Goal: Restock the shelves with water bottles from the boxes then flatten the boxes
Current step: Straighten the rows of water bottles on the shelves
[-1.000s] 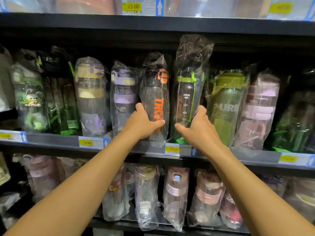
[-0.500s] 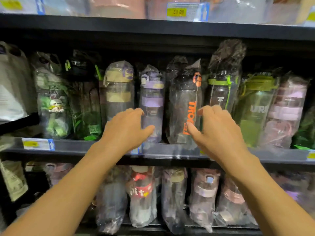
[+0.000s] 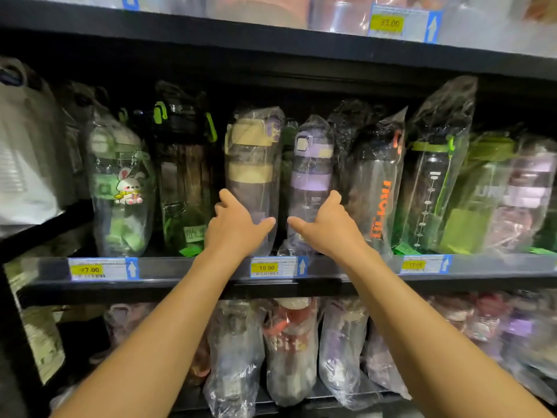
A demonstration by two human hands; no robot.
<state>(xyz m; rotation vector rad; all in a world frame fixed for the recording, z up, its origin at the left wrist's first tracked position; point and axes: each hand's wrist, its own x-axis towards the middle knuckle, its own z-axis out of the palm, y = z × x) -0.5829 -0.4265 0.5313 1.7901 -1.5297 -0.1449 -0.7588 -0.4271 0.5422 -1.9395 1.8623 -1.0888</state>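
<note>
Reaching to the front edge of the middle shelf [image 3: 187, 268] in the head view, both hands hold bagged bottles. The left hand [image 3: 238, 227] grips the lower part of the tan bottle [image 3: 253, 164], thumb across the front of its clear bag and fingers curled round its left side. The right hand [image 3: 327, 227] grips the purple bottle [image 3: 312, 176] in mirror fashion, thumb in front and fingers round its right side. The two bottles stand upright side by side, just above the 18.00 tag [image 3: 272, 267], and the thumbs nearly meet at the gap between them.

The row is tightly packed. A black bottle [image 3: 378, 188] with orange lettering leans just beside the right hand's fingers. Past it stands a green-capped bottle [image 3: 434, 182] whose bag rises close to the upper shelf [image 3: 271, 40]. A dark green bottle [image 3: 184, 176] crowds the left hand's fingers, and a rabbit bottle [image 3: 123, 188] stands nearer the shelf's left end. More bags fill the dark space behind, too dim to tell apart.

Below the forearms, the lower shelf carries another bagged row, among it a red bottle [image 3: 289, 348].
</note>
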